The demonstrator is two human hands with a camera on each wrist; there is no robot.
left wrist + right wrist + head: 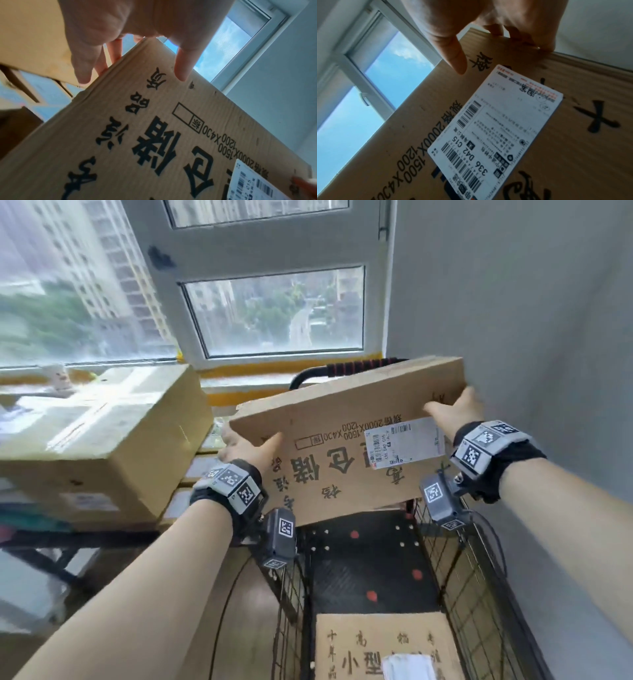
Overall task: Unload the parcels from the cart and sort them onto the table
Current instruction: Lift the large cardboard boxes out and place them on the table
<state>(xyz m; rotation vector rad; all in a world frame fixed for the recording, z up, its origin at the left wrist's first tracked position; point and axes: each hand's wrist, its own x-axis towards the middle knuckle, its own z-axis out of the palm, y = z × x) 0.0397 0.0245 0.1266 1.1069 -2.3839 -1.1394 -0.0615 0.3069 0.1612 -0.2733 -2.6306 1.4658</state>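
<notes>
From the head view, a flat cardboard parcel (pixel 346 436) is held tilted in the air above the wire cart (pixel 479 594), the left hand (pixel 246 448) at its lower left corner and the right hand (pixel 452 412) at its raised right end; gripping opposite ends likely keeps so long a box from twisting while it goes toward the desk (pixel 85 537) on the left, where a large box (pixel 102 433) already sits. A second parcel (pixel 383 645) lies in the near end of the cart, so the unloading looks unfinished. The left wrist view shows that hand's fingers (pixel 109 54) wrapped behind the parcel's edge and the thumb (pixel 183 63) laid on the printed face, a firm clamp. The right wrist view shows the same grip: thumb (pixel 455 58) on the face just beside the shipping label (pixel 496 128), fingers (pixel 522 37) curled over the far edge
</notes>
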